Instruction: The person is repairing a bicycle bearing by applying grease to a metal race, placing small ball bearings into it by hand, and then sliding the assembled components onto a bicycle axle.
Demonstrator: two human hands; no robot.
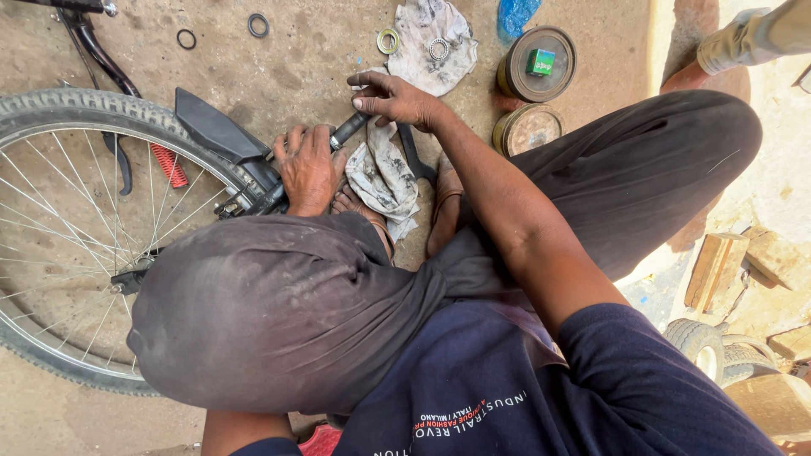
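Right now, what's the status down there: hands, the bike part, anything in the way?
Left hand gripping black fork tube by the wheel. Right hand pinching the tube's top end. Greasy rag lies under it; tins and loose rings nearby.

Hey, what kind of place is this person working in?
Most likely an informal bicycle repair spot on bare ground. A bicycle wheel lies on the concrete floor, loose rings and bearings sit near a greasy rag, and two open round tins stand close by. Both hands grip a black fork tube.
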